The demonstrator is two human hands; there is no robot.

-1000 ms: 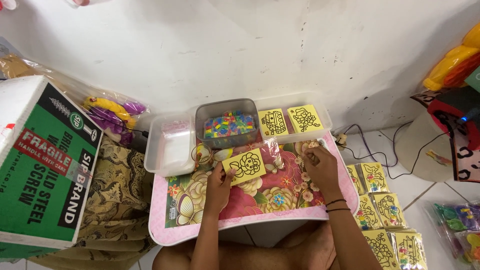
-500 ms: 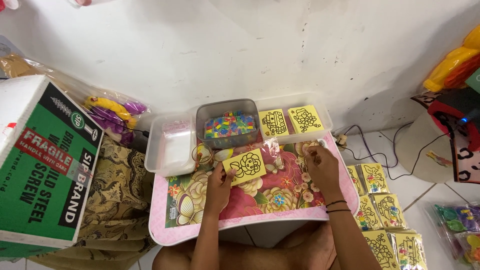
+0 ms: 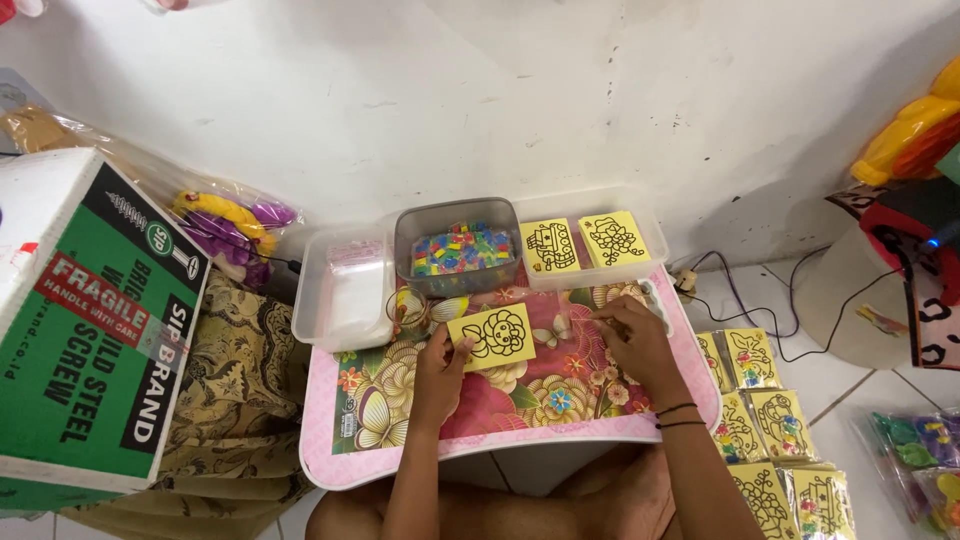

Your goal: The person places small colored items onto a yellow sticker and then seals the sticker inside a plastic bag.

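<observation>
Cardboard box (image 3: 95,320) fills left of frame; flowered bench (image 3: 520,400) sits at centre. We hold the yellow card (image 3: 492,337) mid-frame, just above the bench: left hand (image 3: 438,365) fingers pinch its lower-left edge. Right hand (image 3: 632,340) rests half-curled, empty as far as we can tell. Risk: a one-corner hold may let the card slip. Long axis runs left-right, tilted up to the right.

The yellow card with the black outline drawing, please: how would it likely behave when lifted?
The yellow card looks thin and flat, so probably light and slightly bendy. The left hand pinches just its edge, suggesting little weight.
</observation>
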